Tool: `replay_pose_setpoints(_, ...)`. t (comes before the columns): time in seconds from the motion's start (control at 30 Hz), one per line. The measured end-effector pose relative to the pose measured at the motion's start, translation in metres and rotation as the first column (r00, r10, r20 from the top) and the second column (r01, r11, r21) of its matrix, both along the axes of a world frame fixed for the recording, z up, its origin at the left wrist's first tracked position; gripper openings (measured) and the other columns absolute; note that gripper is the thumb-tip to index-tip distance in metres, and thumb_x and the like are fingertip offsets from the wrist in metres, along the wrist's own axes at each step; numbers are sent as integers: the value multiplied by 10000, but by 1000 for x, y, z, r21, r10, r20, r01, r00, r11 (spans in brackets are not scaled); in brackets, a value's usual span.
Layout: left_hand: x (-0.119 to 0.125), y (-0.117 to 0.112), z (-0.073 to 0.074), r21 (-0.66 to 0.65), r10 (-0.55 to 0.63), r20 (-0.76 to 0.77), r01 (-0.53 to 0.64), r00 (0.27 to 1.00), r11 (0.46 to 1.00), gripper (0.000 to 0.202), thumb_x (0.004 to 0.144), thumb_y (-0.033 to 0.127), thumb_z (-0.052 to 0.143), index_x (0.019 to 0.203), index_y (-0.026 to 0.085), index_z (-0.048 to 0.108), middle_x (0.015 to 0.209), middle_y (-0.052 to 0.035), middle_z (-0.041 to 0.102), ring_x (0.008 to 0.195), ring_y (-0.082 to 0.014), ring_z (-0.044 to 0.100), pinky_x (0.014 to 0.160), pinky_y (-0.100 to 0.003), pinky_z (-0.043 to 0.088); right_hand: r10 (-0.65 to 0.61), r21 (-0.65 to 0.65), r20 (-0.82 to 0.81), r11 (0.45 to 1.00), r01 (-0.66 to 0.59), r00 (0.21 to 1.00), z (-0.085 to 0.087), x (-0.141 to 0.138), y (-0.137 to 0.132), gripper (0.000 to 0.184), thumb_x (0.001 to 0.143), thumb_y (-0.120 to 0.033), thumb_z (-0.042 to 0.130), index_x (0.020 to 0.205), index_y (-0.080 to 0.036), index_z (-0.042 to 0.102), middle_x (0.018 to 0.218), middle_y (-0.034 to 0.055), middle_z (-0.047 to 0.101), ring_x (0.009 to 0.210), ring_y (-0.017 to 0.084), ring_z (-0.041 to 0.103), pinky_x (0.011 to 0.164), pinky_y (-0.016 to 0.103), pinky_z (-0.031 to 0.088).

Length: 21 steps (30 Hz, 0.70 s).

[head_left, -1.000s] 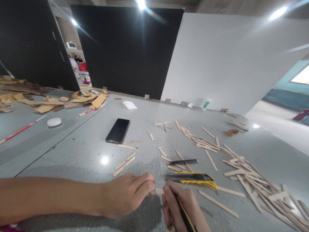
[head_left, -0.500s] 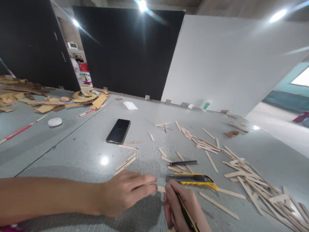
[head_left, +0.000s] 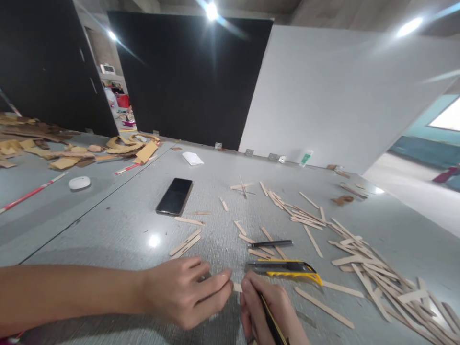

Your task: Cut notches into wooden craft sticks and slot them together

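Note:
My left hand (head_left: 196, 292) presses its fingertips together on the end of a pale wooden craft stick (head_left: 237, 287) low over the grey table. Most of that stick is hidden under the fingers. My right hand (head_left: 271, 306) is closed round a black pencil with a yellow stripe (head_left: 272, 320), its tip hidden by the fingers close to the stick. Just beyond the right hand lies a yellow and black utility knife (head_left: 291, 269). Behind the knife, a black pen (head_left: 271, 243) rests across a few craft sticks.
A large heap of craft sticks (head_left: 384, 273) spreads over the right side. A phone (head_left: 175, 196) lies left of centre, with a white case (head_left: 79, 183) farther left. Cardboard scraps (head_left: 64, 155) cover the back left. Upright black (head_left: 190, 76) and white (head_left: 312, 91) panels stand behind the table.
My left hand has turned slightly, its fingers curling a bit more over the stick. The right hand keeps the pencil beside it, and the whole view has shifted a little.

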<state>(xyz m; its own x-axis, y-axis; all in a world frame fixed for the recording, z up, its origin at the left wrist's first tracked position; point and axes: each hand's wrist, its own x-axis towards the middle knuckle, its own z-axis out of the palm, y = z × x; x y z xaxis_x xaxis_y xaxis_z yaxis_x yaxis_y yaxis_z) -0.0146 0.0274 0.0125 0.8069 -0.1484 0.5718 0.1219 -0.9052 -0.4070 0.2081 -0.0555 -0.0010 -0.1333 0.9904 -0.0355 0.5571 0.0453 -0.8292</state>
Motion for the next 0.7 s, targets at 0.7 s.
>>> replay_pose_setpoints(0.7,2,-1,-1,111,54,-107,-42,993,993,202,995,169,558,996,75,736,1010,-161,761,701,-215,704,564,-334,553,81,8,18,997,-82,997,6,-2,2,472,1130,-487,295,733,-276,438,490,-40,541,444,141,510,526,253,403)
